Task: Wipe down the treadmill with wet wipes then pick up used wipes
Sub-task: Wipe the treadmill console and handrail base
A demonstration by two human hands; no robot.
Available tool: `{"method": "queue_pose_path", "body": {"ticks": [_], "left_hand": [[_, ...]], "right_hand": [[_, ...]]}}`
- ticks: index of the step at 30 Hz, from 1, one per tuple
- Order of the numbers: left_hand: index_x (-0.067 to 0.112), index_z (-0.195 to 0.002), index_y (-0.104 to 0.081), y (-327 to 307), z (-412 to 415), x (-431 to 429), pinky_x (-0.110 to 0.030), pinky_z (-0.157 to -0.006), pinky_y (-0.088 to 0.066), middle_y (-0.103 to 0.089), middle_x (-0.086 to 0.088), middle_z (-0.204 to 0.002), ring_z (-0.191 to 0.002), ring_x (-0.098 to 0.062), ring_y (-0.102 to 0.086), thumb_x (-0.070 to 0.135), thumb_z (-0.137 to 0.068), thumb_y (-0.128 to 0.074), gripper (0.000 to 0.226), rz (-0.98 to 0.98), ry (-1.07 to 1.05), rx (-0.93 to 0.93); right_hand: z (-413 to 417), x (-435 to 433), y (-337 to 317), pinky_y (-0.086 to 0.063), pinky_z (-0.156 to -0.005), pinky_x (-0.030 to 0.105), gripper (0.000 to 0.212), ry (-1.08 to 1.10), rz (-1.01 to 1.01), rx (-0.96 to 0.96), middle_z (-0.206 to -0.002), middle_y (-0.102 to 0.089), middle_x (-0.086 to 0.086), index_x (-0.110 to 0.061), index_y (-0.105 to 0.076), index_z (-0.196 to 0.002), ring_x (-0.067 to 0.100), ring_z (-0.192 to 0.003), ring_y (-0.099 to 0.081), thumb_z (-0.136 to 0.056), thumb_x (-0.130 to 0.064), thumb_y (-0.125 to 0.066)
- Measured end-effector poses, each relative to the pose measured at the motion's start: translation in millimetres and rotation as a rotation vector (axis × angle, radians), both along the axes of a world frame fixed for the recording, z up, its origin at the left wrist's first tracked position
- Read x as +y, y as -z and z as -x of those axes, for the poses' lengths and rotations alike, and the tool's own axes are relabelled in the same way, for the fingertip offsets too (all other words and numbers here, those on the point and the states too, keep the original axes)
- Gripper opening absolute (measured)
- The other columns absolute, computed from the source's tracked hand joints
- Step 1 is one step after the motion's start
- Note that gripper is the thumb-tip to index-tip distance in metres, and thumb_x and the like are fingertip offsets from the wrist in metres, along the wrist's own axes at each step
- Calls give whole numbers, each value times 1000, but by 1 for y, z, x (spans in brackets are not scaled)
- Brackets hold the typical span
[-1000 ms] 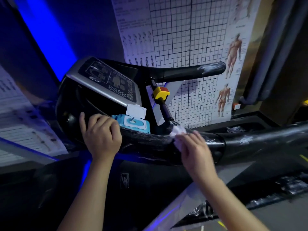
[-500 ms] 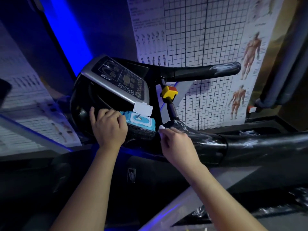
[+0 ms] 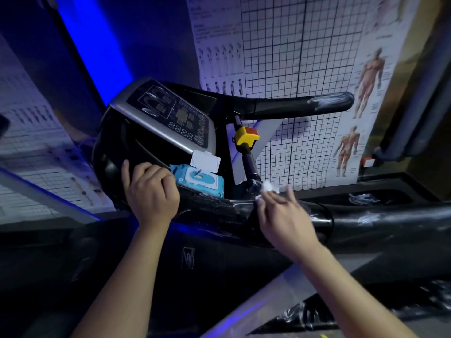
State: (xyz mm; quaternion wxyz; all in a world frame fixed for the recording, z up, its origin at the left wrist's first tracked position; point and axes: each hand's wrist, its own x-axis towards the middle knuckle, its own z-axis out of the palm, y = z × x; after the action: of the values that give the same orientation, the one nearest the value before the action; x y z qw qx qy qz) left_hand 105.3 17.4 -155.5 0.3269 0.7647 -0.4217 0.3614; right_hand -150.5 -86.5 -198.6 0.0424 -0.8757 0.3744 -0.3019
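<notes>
The left hand [image 3: 151,191] grips the edge of the console [image 3: 170,113] of the treadmill [image 3: 109,152], fingers curled over it. The right hand [image 3: 285,215] presses a white wipe [image 3: 268,187] on the near handrail [image 3: 390,220] with almost straight, spread fingers. Just beside the left hand lies the blue pack of wipes [image 3: 202,182], its lid standing open. Behind the wipe rises a post with a yellow knob [image 3: 246,135]; further back are the far handrail [image 3: 305,106] and wall posters [image 3: 292,57].

The wipe is only pressed, not pinched, so on the curved rail it may slip away and fall. A wide stroke may also bump the yellow knob.
</notes>
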Motion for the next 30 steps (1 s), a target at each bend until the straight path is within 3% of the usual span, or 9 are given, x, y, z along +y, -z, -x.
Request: {"method": "queue_pose_path", "body": {"ticks": [4, 11, 14, 16, 20, 23, 25, 27, 30], "left_hand": [[13, -68, -73, 0, 1, 0, -54, -123, -21, -74, -1, -80, -97, -29, -61, 21, -88, -41, 39, 1, -2, 4], [12, -69, -73, 1, 0, -1, -55, -123, -21, -74, -2, -80, -96, -30, -61, 21, -88, -41, 39, -4, -13, -14], [12, -68, -74, 2, -2, -2, -55, -123, -22, -74, -2, -79, -95, -30, -61, 21, -88, -42, 39, 6, -13, -18], [12, -69, -75, 2, -3, -1, -55, -123, -22, -74, -2, -79, -96, -30, -62, 20, -88, -42, 38, 12, -13, -19], [12, -69, -75, 1, -1, -1, -56, -122, -22, -74, -1, -79, -96, -29, -61, 20, -88, -43, 38, 10, -5, -7], [12, -69, -74, 0, 0, 0, -55, -122, -22, -73, -1, -78, -95, -28, -61, 20, -87, -43, 37, 15, 3, -2], [12, -69, -74, 0, 0, -1, -56, -122, -23, -73, -1, -78, -95, -28, -61, 20, -87, -43, 37, 18, 7, -5], [12, -69, -74, 0, -1, -1, -56, -122, -23, -73, -1, -78, -95, -29, -61, 20, -87, -43, 36, 21, 7, -10], [11, -70, -75, 1, 0, 0, -55, -122, -22, -73, -2, -78, -95, -29, -61, 19, -88, -45, 36, 30, 9, -13]], "right_hand": [[-26, 34, -10, -23, -125, 38, 45, -194, 39, -77, -132, -67, 0, -10, -61, -137, 14, -121, -62, -105, -33, -39], [16, -12, 0, -21, -125, 42, 45, -113, 75, 71, -133, -67, -4, -19, -70, -124, 10, -121, -63, -105, -36, -32], [33, -32, -7, -7, -127, 39, 51, -49, -89, 185, -139, -63, -3, -21, -67, -128, 7, -128, -58, -105, -40, -25], [25, -45, -18, 2, -127, 40, 49, -53, -223, 333, -145, -58, 0, -20, -58, -139, 17, -130, -56, -108, -38, -25], [-11, -67, -34, 6, -125, 46, 50, -169, -419, 512, -165, -28, 3, -20, -38, -155, 28, -149, -32, -110, -31, -19], [-18, -67, -42, -12, -123, 40, 46, -201, -463, 448, -161, -36, 2, -23, -41, -154, 26, -148, -34, -110, -32, -29], [-8, -62, -44, -38, -102, 28, 42, -195, -491, 286, -146, -57, 1, -30, -52, -147, 25, -134, -50, -107, -39, -41], [4, -64, -43, -42, -80, 23, 38, -216, -492, 211, -120, -72, -4, -36, -61, -137, 17, -110, -65, -101, -44, -53], [21, -75, -41, -54, -82, 32, 31, -203, -521, 185, -94, -77, -6, -30, -73, -119, 16, -90, -70, -95, -47, -63]]}}
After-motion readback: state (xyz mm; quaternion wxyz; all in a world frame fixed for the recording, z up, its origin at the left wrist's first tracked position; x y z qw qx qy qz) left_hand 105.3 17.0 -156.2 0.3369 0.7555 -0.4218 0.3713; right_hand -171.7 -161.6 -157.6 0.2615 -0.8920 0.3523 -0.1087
